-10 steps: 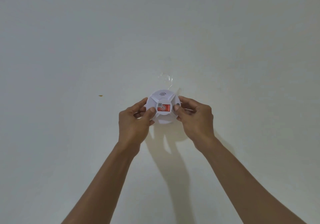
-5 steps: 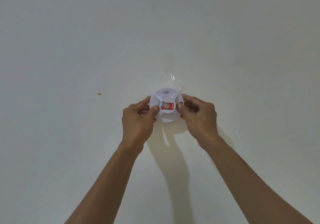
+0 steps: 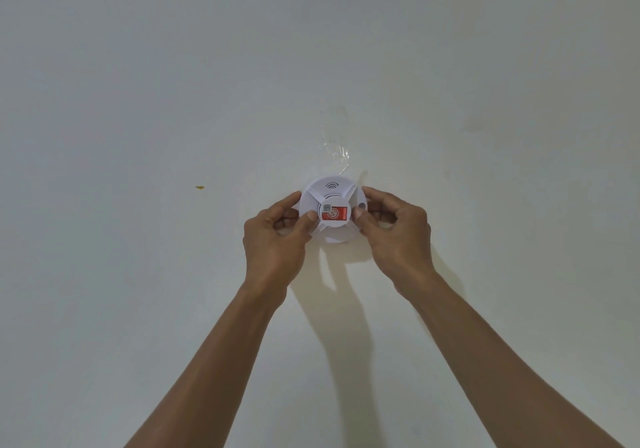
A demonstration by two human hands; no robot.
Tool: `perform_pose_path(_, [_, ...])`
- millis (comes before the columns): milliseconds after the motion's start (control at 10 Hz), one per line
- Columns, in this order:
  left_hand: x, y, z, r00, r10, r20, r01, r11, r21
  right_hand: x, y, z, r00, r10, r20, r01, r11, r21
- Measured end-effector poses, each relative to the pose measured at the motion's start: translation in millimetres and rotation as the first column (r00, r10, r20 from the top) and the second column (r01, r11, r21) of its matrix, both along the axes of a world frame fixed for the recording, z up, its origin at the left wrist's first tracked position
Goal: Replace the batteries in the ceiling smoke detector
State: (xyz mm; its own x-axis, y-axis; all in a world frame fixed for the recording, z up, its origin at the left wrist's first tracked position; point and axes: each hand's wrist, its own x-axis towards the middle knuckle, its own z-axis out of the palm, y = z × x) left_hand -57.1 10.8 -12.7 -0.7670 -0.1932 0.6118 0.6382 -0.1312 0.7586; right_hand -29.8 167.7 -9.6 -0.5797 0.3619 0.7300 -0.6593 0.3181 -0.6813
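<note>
I've pushed the smoke detector (image 3: 330, 210) up nearer the ceiling (image 3: 138, 101), its shadow tucked in closer.

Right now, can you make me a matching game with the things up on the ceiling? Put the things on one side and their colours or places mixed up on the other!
Things:
1. smoke detector
2. sticker
3. clear tape
4. small speck

Clues:
A. yellowish, far off to the left
B. white and round, gripped by the left hand and the right hand
C. shiny, on the ceiling just above the detector
D. red, in the middle of the detector

Pairs: 1-B, 2-D, 3-C, 4-A
</note>
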Motion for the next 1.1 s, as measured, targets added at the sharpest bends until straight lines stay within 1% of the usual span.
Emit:
perform_pose_path(300, [4.2,-0.5,0.3,1.0,-0.006,0.019,0.005,0.999,0.037,3.1,-1.2,-1.5,1.0,-0.008,0.006,0.008,1.0,-0.005])
perform_pose_path(900, [8.3,-2.5,1.3,1.0,0.02,0.016,-0.02,1.0,0.011,-0.4,2.2,-3.7,0.999,0.024,0.025,-0.023,0.999,-0.03])
perform_pose_path(1100, [17.4,-9.0,-12.1,0.998,0.03,0.063,-0.03,1.0,-0.006,1.8,7.8,-17.0,0.997,0.038,0.067,-0.035,0.998,-0.047])
